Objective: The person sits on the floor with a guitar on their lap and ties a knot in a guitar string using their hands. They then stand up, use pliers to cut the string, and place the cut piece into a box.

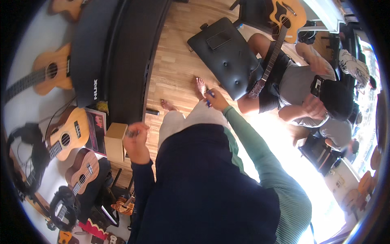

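Note:
My left hand is raised beside a tan box, its fingers curled. Something small and greyish shows at the fingers, too blurred to name. Over my right thigh, my right hand is closed on a slim blue object, whose kind I cannot make out. My light trousers and bare feet show below the hands.
A long black keyboard instrument runs along the left. A black padded bench stands ahead. At right sits another person, hands raised near the head, with an acoustic guitar alongside. Several ukuleles line the left wall.

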### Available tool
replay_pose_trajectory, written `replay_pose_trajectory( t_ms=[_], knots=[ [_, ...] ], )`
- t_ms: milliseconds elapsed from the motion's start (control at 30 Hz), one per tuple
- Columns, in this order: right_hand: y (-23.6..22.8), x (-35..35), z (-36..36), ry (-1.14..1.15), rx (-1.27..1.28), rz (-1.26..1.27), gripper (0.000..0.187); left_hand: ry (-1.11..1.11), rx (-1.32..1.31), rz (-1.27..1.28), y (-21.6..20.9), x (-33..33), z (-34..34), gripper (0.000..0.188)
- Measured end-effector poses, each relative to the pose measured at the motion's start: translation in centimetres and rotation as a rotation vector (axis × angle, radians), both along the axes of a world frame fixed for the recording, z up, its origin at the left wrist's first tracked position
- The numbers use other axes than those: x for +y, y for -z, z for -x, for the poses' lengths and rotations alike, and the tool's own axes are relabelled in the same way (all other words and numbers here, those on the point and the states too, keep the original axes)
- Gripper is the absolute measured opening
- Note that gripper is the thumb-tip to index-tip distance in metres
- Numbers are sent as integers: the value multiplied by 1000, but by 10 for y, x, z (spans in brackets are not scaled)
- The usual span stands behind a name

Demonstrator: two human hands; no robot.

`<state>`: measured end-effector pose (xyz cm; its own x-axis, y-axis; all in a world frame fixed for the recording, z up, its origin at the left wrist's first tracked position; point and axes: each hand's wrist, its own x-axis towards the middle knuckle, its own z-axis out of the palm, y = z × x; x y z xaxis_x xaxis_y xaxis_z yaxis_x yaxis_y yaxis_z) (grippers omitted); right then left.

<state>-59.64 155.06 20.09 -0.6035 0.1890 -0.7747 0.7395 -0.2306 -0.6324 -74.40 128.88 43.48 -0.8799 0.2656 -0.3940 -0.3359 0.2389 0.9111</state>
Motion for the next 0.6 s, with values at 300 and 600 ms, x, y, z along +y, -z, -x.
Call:
replay_pose_trajectory(
  t_ms=[300, 600],
  knots=[
    [256, 131, -68, -133, -327, -744, 35, -82, -247, 193, 47, 27, -51, 3],
    [215, 155, -38, -31, -388, -1027, 42, -215, -313, 146, 39, 39, -86, 5]
  ],
)
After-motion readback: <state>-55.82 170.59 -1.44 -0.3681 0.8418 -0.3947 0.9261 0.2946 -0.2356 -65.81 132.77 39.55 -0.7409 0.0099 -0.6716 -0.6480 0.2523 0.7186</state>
